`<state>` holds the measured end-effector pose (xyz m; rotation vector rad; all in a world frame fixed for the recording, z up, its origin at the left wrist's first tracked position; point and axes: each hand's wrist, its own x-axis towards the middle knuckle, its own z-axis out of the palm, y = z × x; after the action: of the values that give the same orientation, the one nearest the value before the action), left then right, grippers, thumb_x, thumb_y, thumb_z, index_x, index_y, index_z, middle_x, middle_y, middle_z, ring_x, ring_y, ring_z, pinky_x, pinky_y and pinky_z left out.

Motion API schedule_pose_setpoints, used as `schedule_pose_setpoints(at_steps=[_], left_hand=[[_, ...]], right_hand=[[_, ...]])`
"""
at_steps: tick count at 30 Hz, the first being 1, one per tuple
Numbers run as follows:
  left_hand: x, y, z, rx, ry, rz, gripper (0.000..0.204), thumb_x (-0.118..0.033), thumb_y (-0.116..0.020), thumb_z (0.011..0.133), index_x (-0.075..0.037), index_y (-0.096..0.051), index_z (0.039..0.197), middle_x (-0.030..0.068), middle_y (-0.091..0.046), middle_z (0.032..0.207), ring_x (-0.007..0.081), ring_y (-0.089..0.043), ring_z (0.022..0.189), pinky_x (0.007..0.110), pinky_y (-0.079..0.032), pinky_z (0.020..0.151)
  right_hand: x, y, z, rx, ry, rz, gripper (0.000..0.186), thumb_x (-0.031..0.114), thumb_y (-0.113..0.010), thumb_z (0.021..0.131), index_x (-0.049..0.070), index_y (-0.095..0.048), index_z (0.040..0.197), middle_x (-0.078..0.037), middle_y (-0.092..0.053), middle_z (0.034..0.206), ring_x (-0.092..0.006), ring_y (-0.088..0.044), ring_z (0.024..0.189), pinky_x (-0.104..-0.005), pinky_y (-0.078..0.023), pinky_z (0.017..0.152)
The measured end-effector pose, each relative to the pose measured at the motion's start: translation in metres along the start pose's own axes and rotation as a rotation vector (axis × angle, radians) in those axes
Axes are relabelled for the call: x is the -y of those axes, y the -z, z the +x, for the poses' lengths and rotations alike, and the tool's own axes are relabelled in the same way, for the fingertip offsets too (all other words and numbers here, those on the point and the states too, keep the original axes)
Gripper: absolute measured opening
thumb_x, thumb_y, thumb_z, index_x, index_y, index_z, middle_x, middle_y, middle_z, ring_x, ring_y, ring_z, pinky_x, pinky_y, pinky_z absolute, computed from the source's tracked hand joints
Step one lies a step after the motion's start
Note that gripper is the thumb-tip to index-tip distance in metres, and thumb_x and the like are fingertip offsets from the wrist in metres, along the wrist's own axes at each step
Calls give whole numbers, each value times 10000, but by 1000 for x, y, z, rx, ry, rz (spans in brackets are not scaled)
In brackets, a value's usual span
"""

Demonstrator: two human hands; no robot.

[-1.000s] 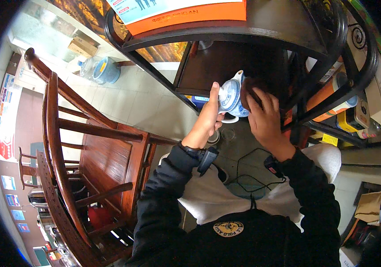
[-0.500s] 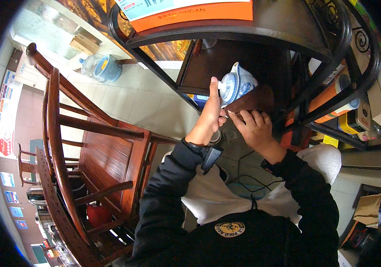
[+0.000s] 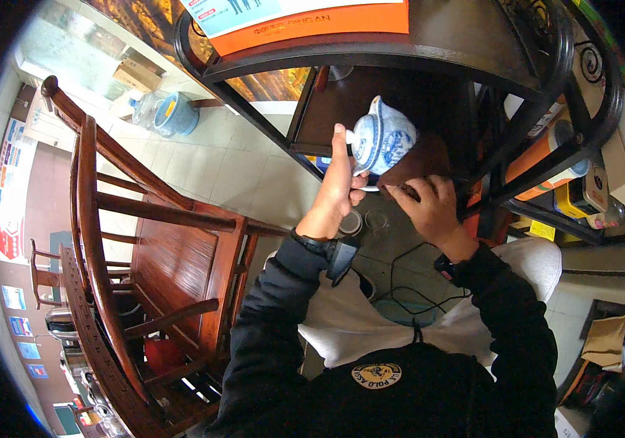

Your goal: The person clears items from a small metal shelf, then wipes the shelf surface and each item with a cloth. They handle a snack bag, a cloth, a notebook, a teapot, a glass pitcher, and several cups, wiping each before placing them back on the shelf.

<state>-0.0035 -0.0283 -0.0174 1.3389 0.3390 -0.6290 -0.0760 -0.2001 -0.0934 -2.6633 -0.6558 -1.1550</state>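
Note:
A blue-and-white porcelain teapot (image 3: 394, 139) is tipped on its side at the front of the dark shelf, its lid facing left and its spout pointing away from me. My left hand (image 3: 336, 186) is closed on it from the left, thumb raised beside the lid knob and fingers curled low near the handle. Against the pot's right side lies a dark brown cloth (image 3: 423, 160). The fingers of my right hand (image 3: 429, 212) are bent onto the cloth's near edge, and their tips are partly hidden.
Around the pot stands a black metal-framed shelf (image 3: 371, 62) with an orange-edged board on top. A wooden armchair (image 3: 174, 248) is at left, a blue bin (image 3: 176, 114) behind it. Canisters (image 3: 546, 164) fill the right shelf. A black cable (image 3: 400, 292) lies on the floor.
The teapot and my left hand have shifted slightly to the left and away from me. My right hand has shifted slightly right, still at the cloth.

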Motion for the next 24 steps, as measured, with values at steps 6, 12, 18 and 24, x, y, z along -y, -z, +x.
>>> schedule_pose_setpoints(at_steps=[6,12,18,24], left_hand=[[-5,20,-2,30,20,-50,746,-861,-255,723,-141,-406,597,-82,-287,490,25,-174,386,190,-122,336],[-2,14,-1,-18,51,-44,736,-871,-270,708,-155,-385,585,-80,-261,479,44,-156,392,204,-97,379],[8,1,-3,-36,-1,67,721,-812,-285,771,-122,-451,648,-51,-337,538,50,-197,403,213,-134,364],[23,-2,0,-98,-150,304,705,-781,-262,804,-131,-514,698,-49,-368,529,63,-252,406,212,-168,376]], right_hand=[[-28,-1,8,-143,-534,390,327,107,-577,831,55,-559,1153,-170,-514,1119,-362,-494,1010,-401,-413,893],[-21,22,13,-226,-724,608,355,184,-524,922,-68,-481,1169,-243,-517,1155,-393,-492,1067,-404,-369,965],[6,26,23,-110,-213,420,371,100,-587,821,-2,-524,1173,-196,-466,1269,-392,-433,1158,-463,-330,996],[1,35,30,-83,-415,582,368,79,-562,829,-12,-510,1181,-193,-437,1277,-378,-403,1186,-443,-318,1010]])
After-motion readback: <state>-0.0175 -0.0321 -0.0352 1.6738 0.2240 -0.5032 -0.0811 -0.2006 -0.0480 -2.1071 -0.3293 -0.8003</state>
